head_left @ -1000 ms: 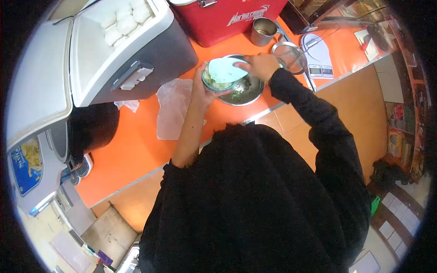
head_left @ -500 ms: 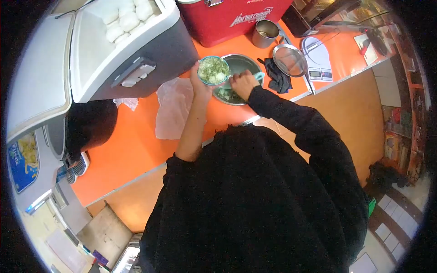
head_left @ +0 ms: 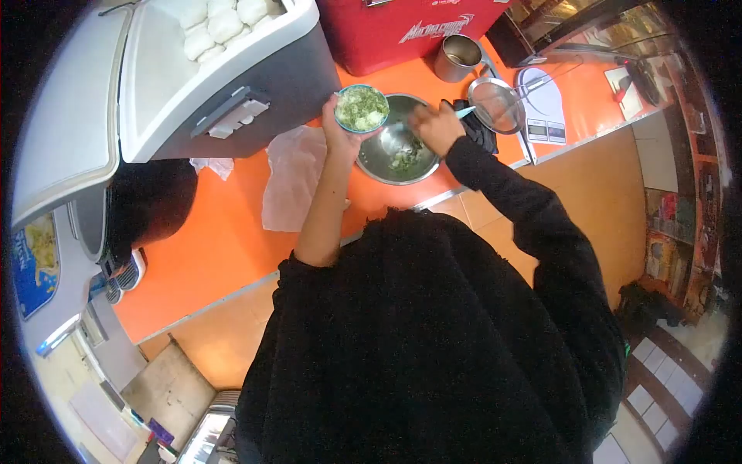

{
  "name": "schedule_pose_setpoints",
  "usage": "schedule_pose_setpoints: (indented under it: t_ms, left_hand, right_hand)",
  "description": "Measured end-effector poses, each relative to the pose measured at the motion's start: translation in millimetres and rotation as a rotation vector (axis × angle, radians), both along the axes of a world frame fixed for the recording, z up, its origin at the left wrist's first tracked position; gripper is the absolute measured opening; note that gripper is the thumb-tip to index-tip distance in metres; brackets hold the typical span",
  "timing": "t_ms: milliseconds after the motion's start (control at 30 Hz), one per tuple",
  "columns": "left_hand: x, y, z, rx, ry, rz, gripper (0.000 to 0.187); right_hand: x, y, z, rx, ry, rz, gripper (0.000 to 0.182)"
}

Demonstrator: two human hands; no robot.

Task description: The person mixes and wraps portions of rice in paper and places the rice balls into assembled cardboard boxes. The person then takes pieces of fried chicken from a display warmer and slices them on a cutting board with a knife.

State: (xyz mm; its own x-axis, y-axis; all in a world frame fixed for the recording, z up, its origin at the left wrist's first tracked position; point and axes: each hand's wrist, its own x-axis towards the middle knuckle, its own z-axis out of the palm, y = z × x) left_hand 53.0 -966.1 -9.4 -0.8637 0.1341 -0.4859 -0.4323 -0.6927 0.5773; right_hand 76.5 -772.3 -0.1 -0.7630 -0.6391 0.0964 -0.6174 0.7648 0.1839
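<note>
Both hands are clamped: left hand (head_left: 341, 139) on a small, round, blue-rimmed bowl (head_left: 362, 108), best held level; right hand (head_left: 438, 128) on a pale-blue utensil (head_left: 465, 112), best worked over the round steel bowl (head_left: 377, 158).

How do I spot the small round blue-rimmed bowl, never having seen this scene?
Find the big red cooler box at the top of the view, on the orange table. Below it sits a wide round metal bowl; just left of that, the left hand holds the small round blue-rimmed bowl. Unlike its shiny neighbour, it looks nearly full of pale-green and white food.
</note>
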Motion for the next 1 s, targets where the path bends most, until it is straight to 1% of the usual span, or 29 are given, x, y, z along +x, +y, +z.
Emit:
schedule_pose_setpoints:
  t_ms: [33, 100, 133, 167, 233, 267, 333, 367, 433, 467, 500, 567, 600, 667, 767, 800, 833, 900, 967, 1000]
  left_hand:
    - [0, -1, -2, 0.007, 0.007, -0.012, 0.052]
    - [1, 2, 1, -0.012, 0.007, 0.011, 0.052]
    - [1, 2, 4, -0.029, 0.008, 0.024, 0.052]
    - [0, 1, 7, -0.029, 0.014, 0.026, 0.052]
    - [5, -1, 10, 0.01, -0.002, 0.04, 0.052]
    - [6, -1, 11, 0.011, -0.008, 0.045, 0.052]
    - [7, -2, 11, 0.018, 0.007, 0.045, 0.051]
    - [6, -1, 9, 0.017, 0.006, 0.049, 0.051]
    - [4, 2, 5, 0.062, 0.012, 0.043, 0.052]
    - [9, 6, 15, 0.038, 0.005, 0.058, 0.052]
    - [11, 6, 14, 0.039, 0.007, 0.057, 0.052]
    - [16, 7, 11, 0.109, -0.008, 0.038, 0.052]
    - [20, 8, 10, 0.11, -0.012, 0.038, 0.052]
    - [28, 10, 11, 0.075, -0.022, -0.022, 0.057]
    - [37, 13, 12, 0.067, -0.046, -0.077, 0.053]
    - [36, 15, 10, 0.061, -0.051, -0.105, 0.052]
    - [35, 15, 9, 0.06, -0.057, -0.1, 0.052]
    - [30, 14, 6, 0.083, -0.049, -0.157, 0.052]
    - [28, 12, -1, 0.11, -0.082, -0.151, 0.052]
    - [27, 12, 0, 0.094, -0.093, -0.168, 0.052]
  right_hand:
    - [0, -4, -5, 0.0, -0.001, 0.003, 0.009]
    - [0, -25, -22, 0.056, -0.012, -0.065, 0.009]
    - [11, -32, -29, 0.101, 0.018, 0.015, 0.011]
    - [20, -37, -17, 0.122, -0.078, 0.041, 0.012]
    - [23, -31, -11, 0.188, -0.195, -0.033, 0.011]
    - [20, -27, -3, 0.189, -0.201, -0.027, 0.011]
    - [7, -22, 12, 0.164, 0.091, -0.258, 0.012]
    - [5, -23, 9, 0.162, 0.09, -0.254, 0.012]
    - [3, -29, 0, 0.109, -0.073, -0.254, 0.011]
    - [2, -31, 0, 0.084, -0.155, -0.255, 0.01]
    - [1, -30, 1, 0.084, -0.154, -0.256, 0.01]
    - [2, -28, 5, 0.142, -0.37, -0.319, 0.011]
    - [6, -27, 4, 0.144, -0.373, -0.319, 0.011]
    - [17, -29, 3, 0.099, -0.444, -0.243, 0.013]
    - [36, -45, 8, 0.15, -0.518, -0.19, 0.012]
    - [43, -47, 2, 0.076, -0.44, -0.086, 0.012]
    - [49, -50, 1, 0.075, -0.445, -0.082, 0.012]
    - [64, -59, 4, 0.122, -0.366, 0.199, 0.012]
    - [80, -58, 6, 0.096, -0.336, 0.252, 0.011]
    - [86, -52, 8, 0.058, -0.311, 0.324, 0.011]
